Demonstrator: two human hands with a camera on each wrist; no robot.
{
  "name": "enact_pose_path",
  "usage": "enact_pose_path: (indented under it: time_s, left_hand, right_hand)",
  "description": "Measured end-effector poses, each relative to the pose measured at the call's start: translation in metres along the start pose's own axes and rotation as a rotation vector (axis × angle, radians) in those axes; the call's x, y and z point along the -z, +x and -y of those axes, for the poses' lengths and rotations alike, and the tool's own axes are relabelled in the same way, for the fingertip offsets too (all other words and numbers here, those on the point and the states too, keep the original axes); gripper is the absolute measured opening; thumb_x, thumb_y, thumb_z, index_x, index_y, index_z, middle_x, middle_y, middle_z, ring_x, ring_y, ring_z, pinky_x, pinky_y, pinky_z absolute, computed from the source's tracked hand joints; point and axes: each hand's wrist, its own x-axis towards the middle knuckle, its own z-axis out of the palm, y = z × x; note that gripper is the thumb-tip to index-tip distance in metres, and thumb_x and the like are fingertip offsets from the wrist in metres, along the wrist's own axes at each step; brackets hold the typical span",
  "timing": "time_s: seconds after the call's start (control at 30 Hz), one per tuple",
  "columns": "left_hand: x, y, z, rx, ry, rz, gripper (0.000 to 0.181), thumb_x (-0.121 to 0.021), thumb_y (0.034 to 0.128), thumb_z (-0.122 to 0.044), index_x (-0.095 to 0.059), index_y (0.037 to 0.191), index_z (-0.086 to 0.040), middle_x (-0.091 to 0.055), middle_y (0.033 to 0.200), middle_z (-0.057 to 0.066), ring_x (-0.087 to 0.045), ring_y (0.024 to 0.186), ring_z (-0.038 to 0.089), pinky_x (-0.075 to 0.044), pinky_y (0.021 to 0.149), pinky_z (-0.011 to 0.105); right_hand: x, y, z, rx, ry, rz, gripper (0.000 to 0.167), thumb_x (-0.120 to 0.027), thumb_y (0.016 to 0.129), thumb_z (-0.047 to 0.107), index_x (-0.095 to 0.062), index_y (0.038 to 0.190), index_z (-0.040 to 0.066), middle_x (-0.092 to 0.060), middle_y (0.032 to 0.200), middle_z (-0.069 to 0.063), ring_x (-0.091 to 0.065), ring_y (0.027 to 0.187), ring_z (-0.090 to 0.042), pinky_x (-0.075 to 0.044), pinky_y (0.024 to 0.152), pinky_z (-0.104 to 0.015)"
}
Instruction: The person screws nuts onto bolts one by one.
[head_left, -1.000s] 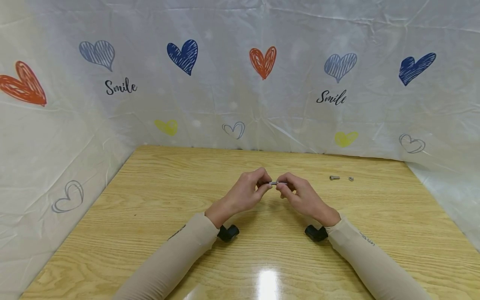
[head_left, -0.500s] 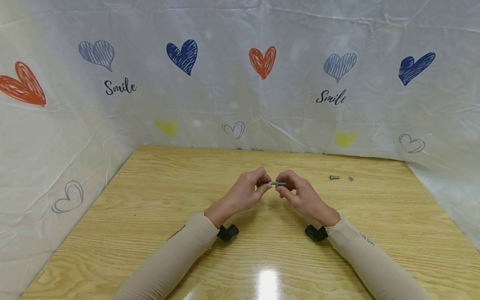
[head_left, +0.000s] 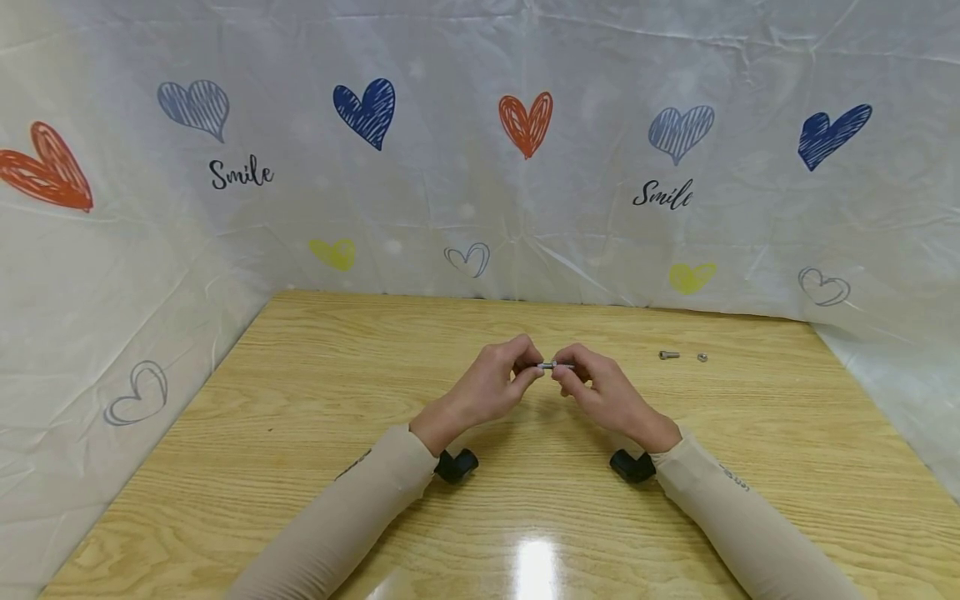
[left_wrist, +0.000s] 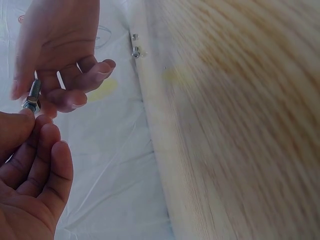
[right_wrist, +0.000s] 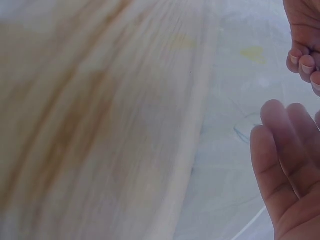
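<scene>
In the head view, my left hand (head_left: 486, 387) pinches a small silver bolt (head_left: 545, 366) above the middle of the table. A hex nut (left_wrist: 32, 104) sits on the bolt's thread, clearest in the left wrist view. The threaded end points away from my left fingers, towards my right hand (head_left: 606, 396). My right thumb and index finger are at the nut and pinch it, its other fingers loosely bent. Both hands are cut off at the edge of the right wrist view, where neither bolt nor nut shows.
On the wooden table (head_left: 337, 375), to the right of the hands, lie a second socket-head bolt (head_left: 669, 355) and a loose nut (head_left: 702, 357). A white sheet (head_left: 420, 200) printed with hearts hangs behind and at the left.
Half a second ago my right fingertips were spread off the nut; now they are closed in on it again. My left hand has stayed in place with the bolt.
</scene>
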Motion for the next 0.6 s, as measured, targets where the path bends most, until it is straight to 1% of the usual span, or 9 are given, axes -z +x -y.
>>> enact_pose_path:
  time_s: [0.13, 0.2, 0.33, 0.5, 0.6]
  left_hand:
    - [0.0002, 0.0000, 0.0004, 0.013, 0.005, 0.003, 0.006, -0.061, 0.0939, -0.007, -0.056, 0.094, -0.011, -0.060, 0.082, -0.005, -0.055, 0.067, 0.004, -0.047, 0.061, 0.022]
    - [0.0004, 0.0000, 0.0004, 0.017, 0.007, 0.005, 0.006, -0.061, 0.0940, -0.007, -0.056, 0.094, -0.011, -0.061, 0.083, -0.004, -0.055, 0.068, 0.004, -0.047, 0.062, 0.022]
    - [0.0005, -0.0003, 0.0005, 0.024, 0.010, 0.010, 0.006, -0.061, 0.0941, -0.007, -0.056, 0.095, -0.011, -0.061, 0.084, -0.002, -0.055, 0.068, 0.004, -0.047, 0.062, 0.022]
    - [0.0003, -0.0004, 0.0002, 0.018, 0.013, 0.015, 0.006, -0.060, 0.0941, -0.007, -0.056, 0.095, -0.011, -0.060, 0.083, -0.003, -0.055, 0.068, 0.005, -0.047, 0.062, 0.022]
    - [0.0003, -0.0005, -0.0002, 0.012, 0.010, 0.013, 0.006, -0.061, 0.0939, -0.007, -0.056, 0.095, -0.011, -0.059, 0.082, -0.005, -0.054, 0.067, 0.005, -0.047, 0.062, 0.022]
  right_hand:
    - [0.0011, -0.0012, -0.0004, 0.002, 0.007, 0.002, 0.022, -0.057, 0.097, 0.015, -0.054, 0.119, 0.010, -0.062, 0.109, -0.007, -0.065, 0.080, -0.016, -0.052, 0.070, -0.035]
    - [0.0014, -0.0014, -0.0005, 0.019, 0.019, -0.003, 0.025, -0.059, 0.096, 0.016, -0.053, 0.120, 0.010, -0.061, 0.112, -0.008, -0.065, 0.083, -0.015, -0.053, 0.072, -0.035]
    - [0.0012, -0.0010, -0.0014, 0.051, 0.039, -0.008, 0.023, -0.059, 0.096, 0.015, -0.053, 0.118, 0.011, -0.062, 0.109, -0.007, -0.066, 0.082, -0.019, -0.054, 0.072, -0.033]
    - [0.0010, -0.0002, -0.0024, 0.079, 0.059, 0.001, 0.016, -0.055, 0.098, 0.012, -0.054, 0.113, 0.012, -0.063, 0.101, -0.013, -0.064, 0.073, -0.024, -0.053, 0.067, -0.031]
    - [0.0008, 0.0002, -0.0031, 0.080, 0.053, 0.003, 0.012, -0.053, 0.099, 0.013, -0.055, 0.111, 0.013, -0.063, 0.096, -0.014, -0.063, 0.071, -0.024, -0.052, 0.065, -0.030]
